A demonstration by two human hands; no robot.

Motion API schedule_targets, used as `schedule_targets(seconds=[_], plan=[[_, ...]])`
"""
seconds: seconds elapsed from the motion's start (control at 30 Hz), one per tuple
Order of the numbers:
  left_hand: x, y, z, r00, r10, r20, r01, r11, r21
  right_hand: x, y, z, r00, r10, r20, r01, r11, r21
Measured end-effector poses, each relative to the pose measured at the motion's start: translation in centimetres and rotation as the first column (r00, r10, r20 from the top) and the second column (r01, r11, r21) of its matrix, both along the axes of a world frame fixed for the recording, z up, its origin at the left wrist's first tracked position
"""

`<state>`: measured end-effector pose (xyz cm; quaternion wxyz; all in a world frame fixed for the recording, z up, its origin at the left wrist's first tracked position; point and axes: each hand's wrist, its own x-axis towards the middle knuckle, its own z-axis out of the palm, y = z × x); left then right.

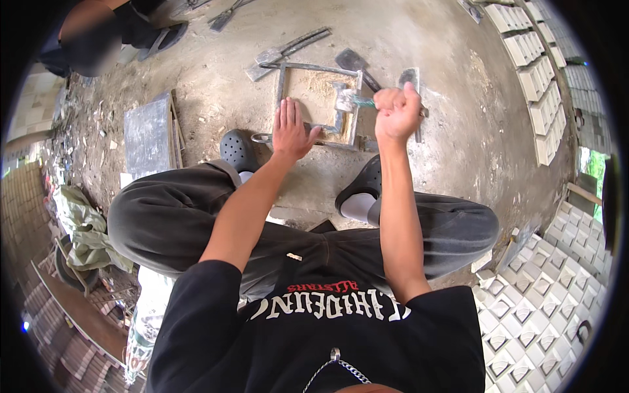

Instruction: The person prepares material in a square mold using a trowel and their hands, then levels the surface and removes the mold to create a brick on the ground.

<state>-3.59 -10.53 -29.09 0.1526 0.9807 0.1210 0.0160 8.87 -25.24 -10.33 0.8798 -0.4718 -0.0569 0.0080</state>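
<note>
In front of me on the floor lies a square metal frame mould filled with pale, sandy powder. My left hand lies flat over the mould's near left corner, fingers stretched out and touching the powder. My right hand is closed in a fist round a green-handled tool. The tool's whitish head is blurred and sits over the right part of the mould. Beneath it, a dark angled metal piece rests along the mould's right inner side.
Beyond the mould lie a long-handled flat tool, a dark trowel and another blade. Dark boards stand at left. Rows of pale moulded blocks line the right. A co-worker's foot shows at far left.
</note>
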Motion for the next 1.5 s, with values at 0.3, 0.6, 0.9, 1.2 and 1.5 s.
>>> schedule_targets(seconds=[0.3,0.6,0.9,1.2,1.5], plan=[[3.7,3.7,0.4,0.993,-0.115,-0.027,0.118,0.977,0.176,-3.0,-6.1,2.5,0.995,-0.091,-0.029,0.090,0.994,-0.058],[-1.8,-2.4,0.9,0.844,-0.533,-0.062,0.535,0.844,0.031,-4.8,-7.9,1.5,0.980,-0.183,-0.080,0.188,0.981,0.054],[-2.5,-5.6,1.0,0.921,-0.380,-0.082,0.385,0.920,0.071,-5.3,-8.4,0.3,0.969,-0.219,-0.111,0.228,0.971,0.074],[-2.4,-9.5,1.8,0.929,-0.369,-0.003,0.369,0.928,0.046,-5.7,-8.1,-0.5,0.971,-0.223,-0.083,0.227,0.973,0.043],[-4.1,-3.5,2.1,0.974,-0.223,-0.047,0.225,0.974,0.036,-5.5,-4.9,-1.4,0.978,-0.172,-0.115,0.162,0.983,-0.088]])
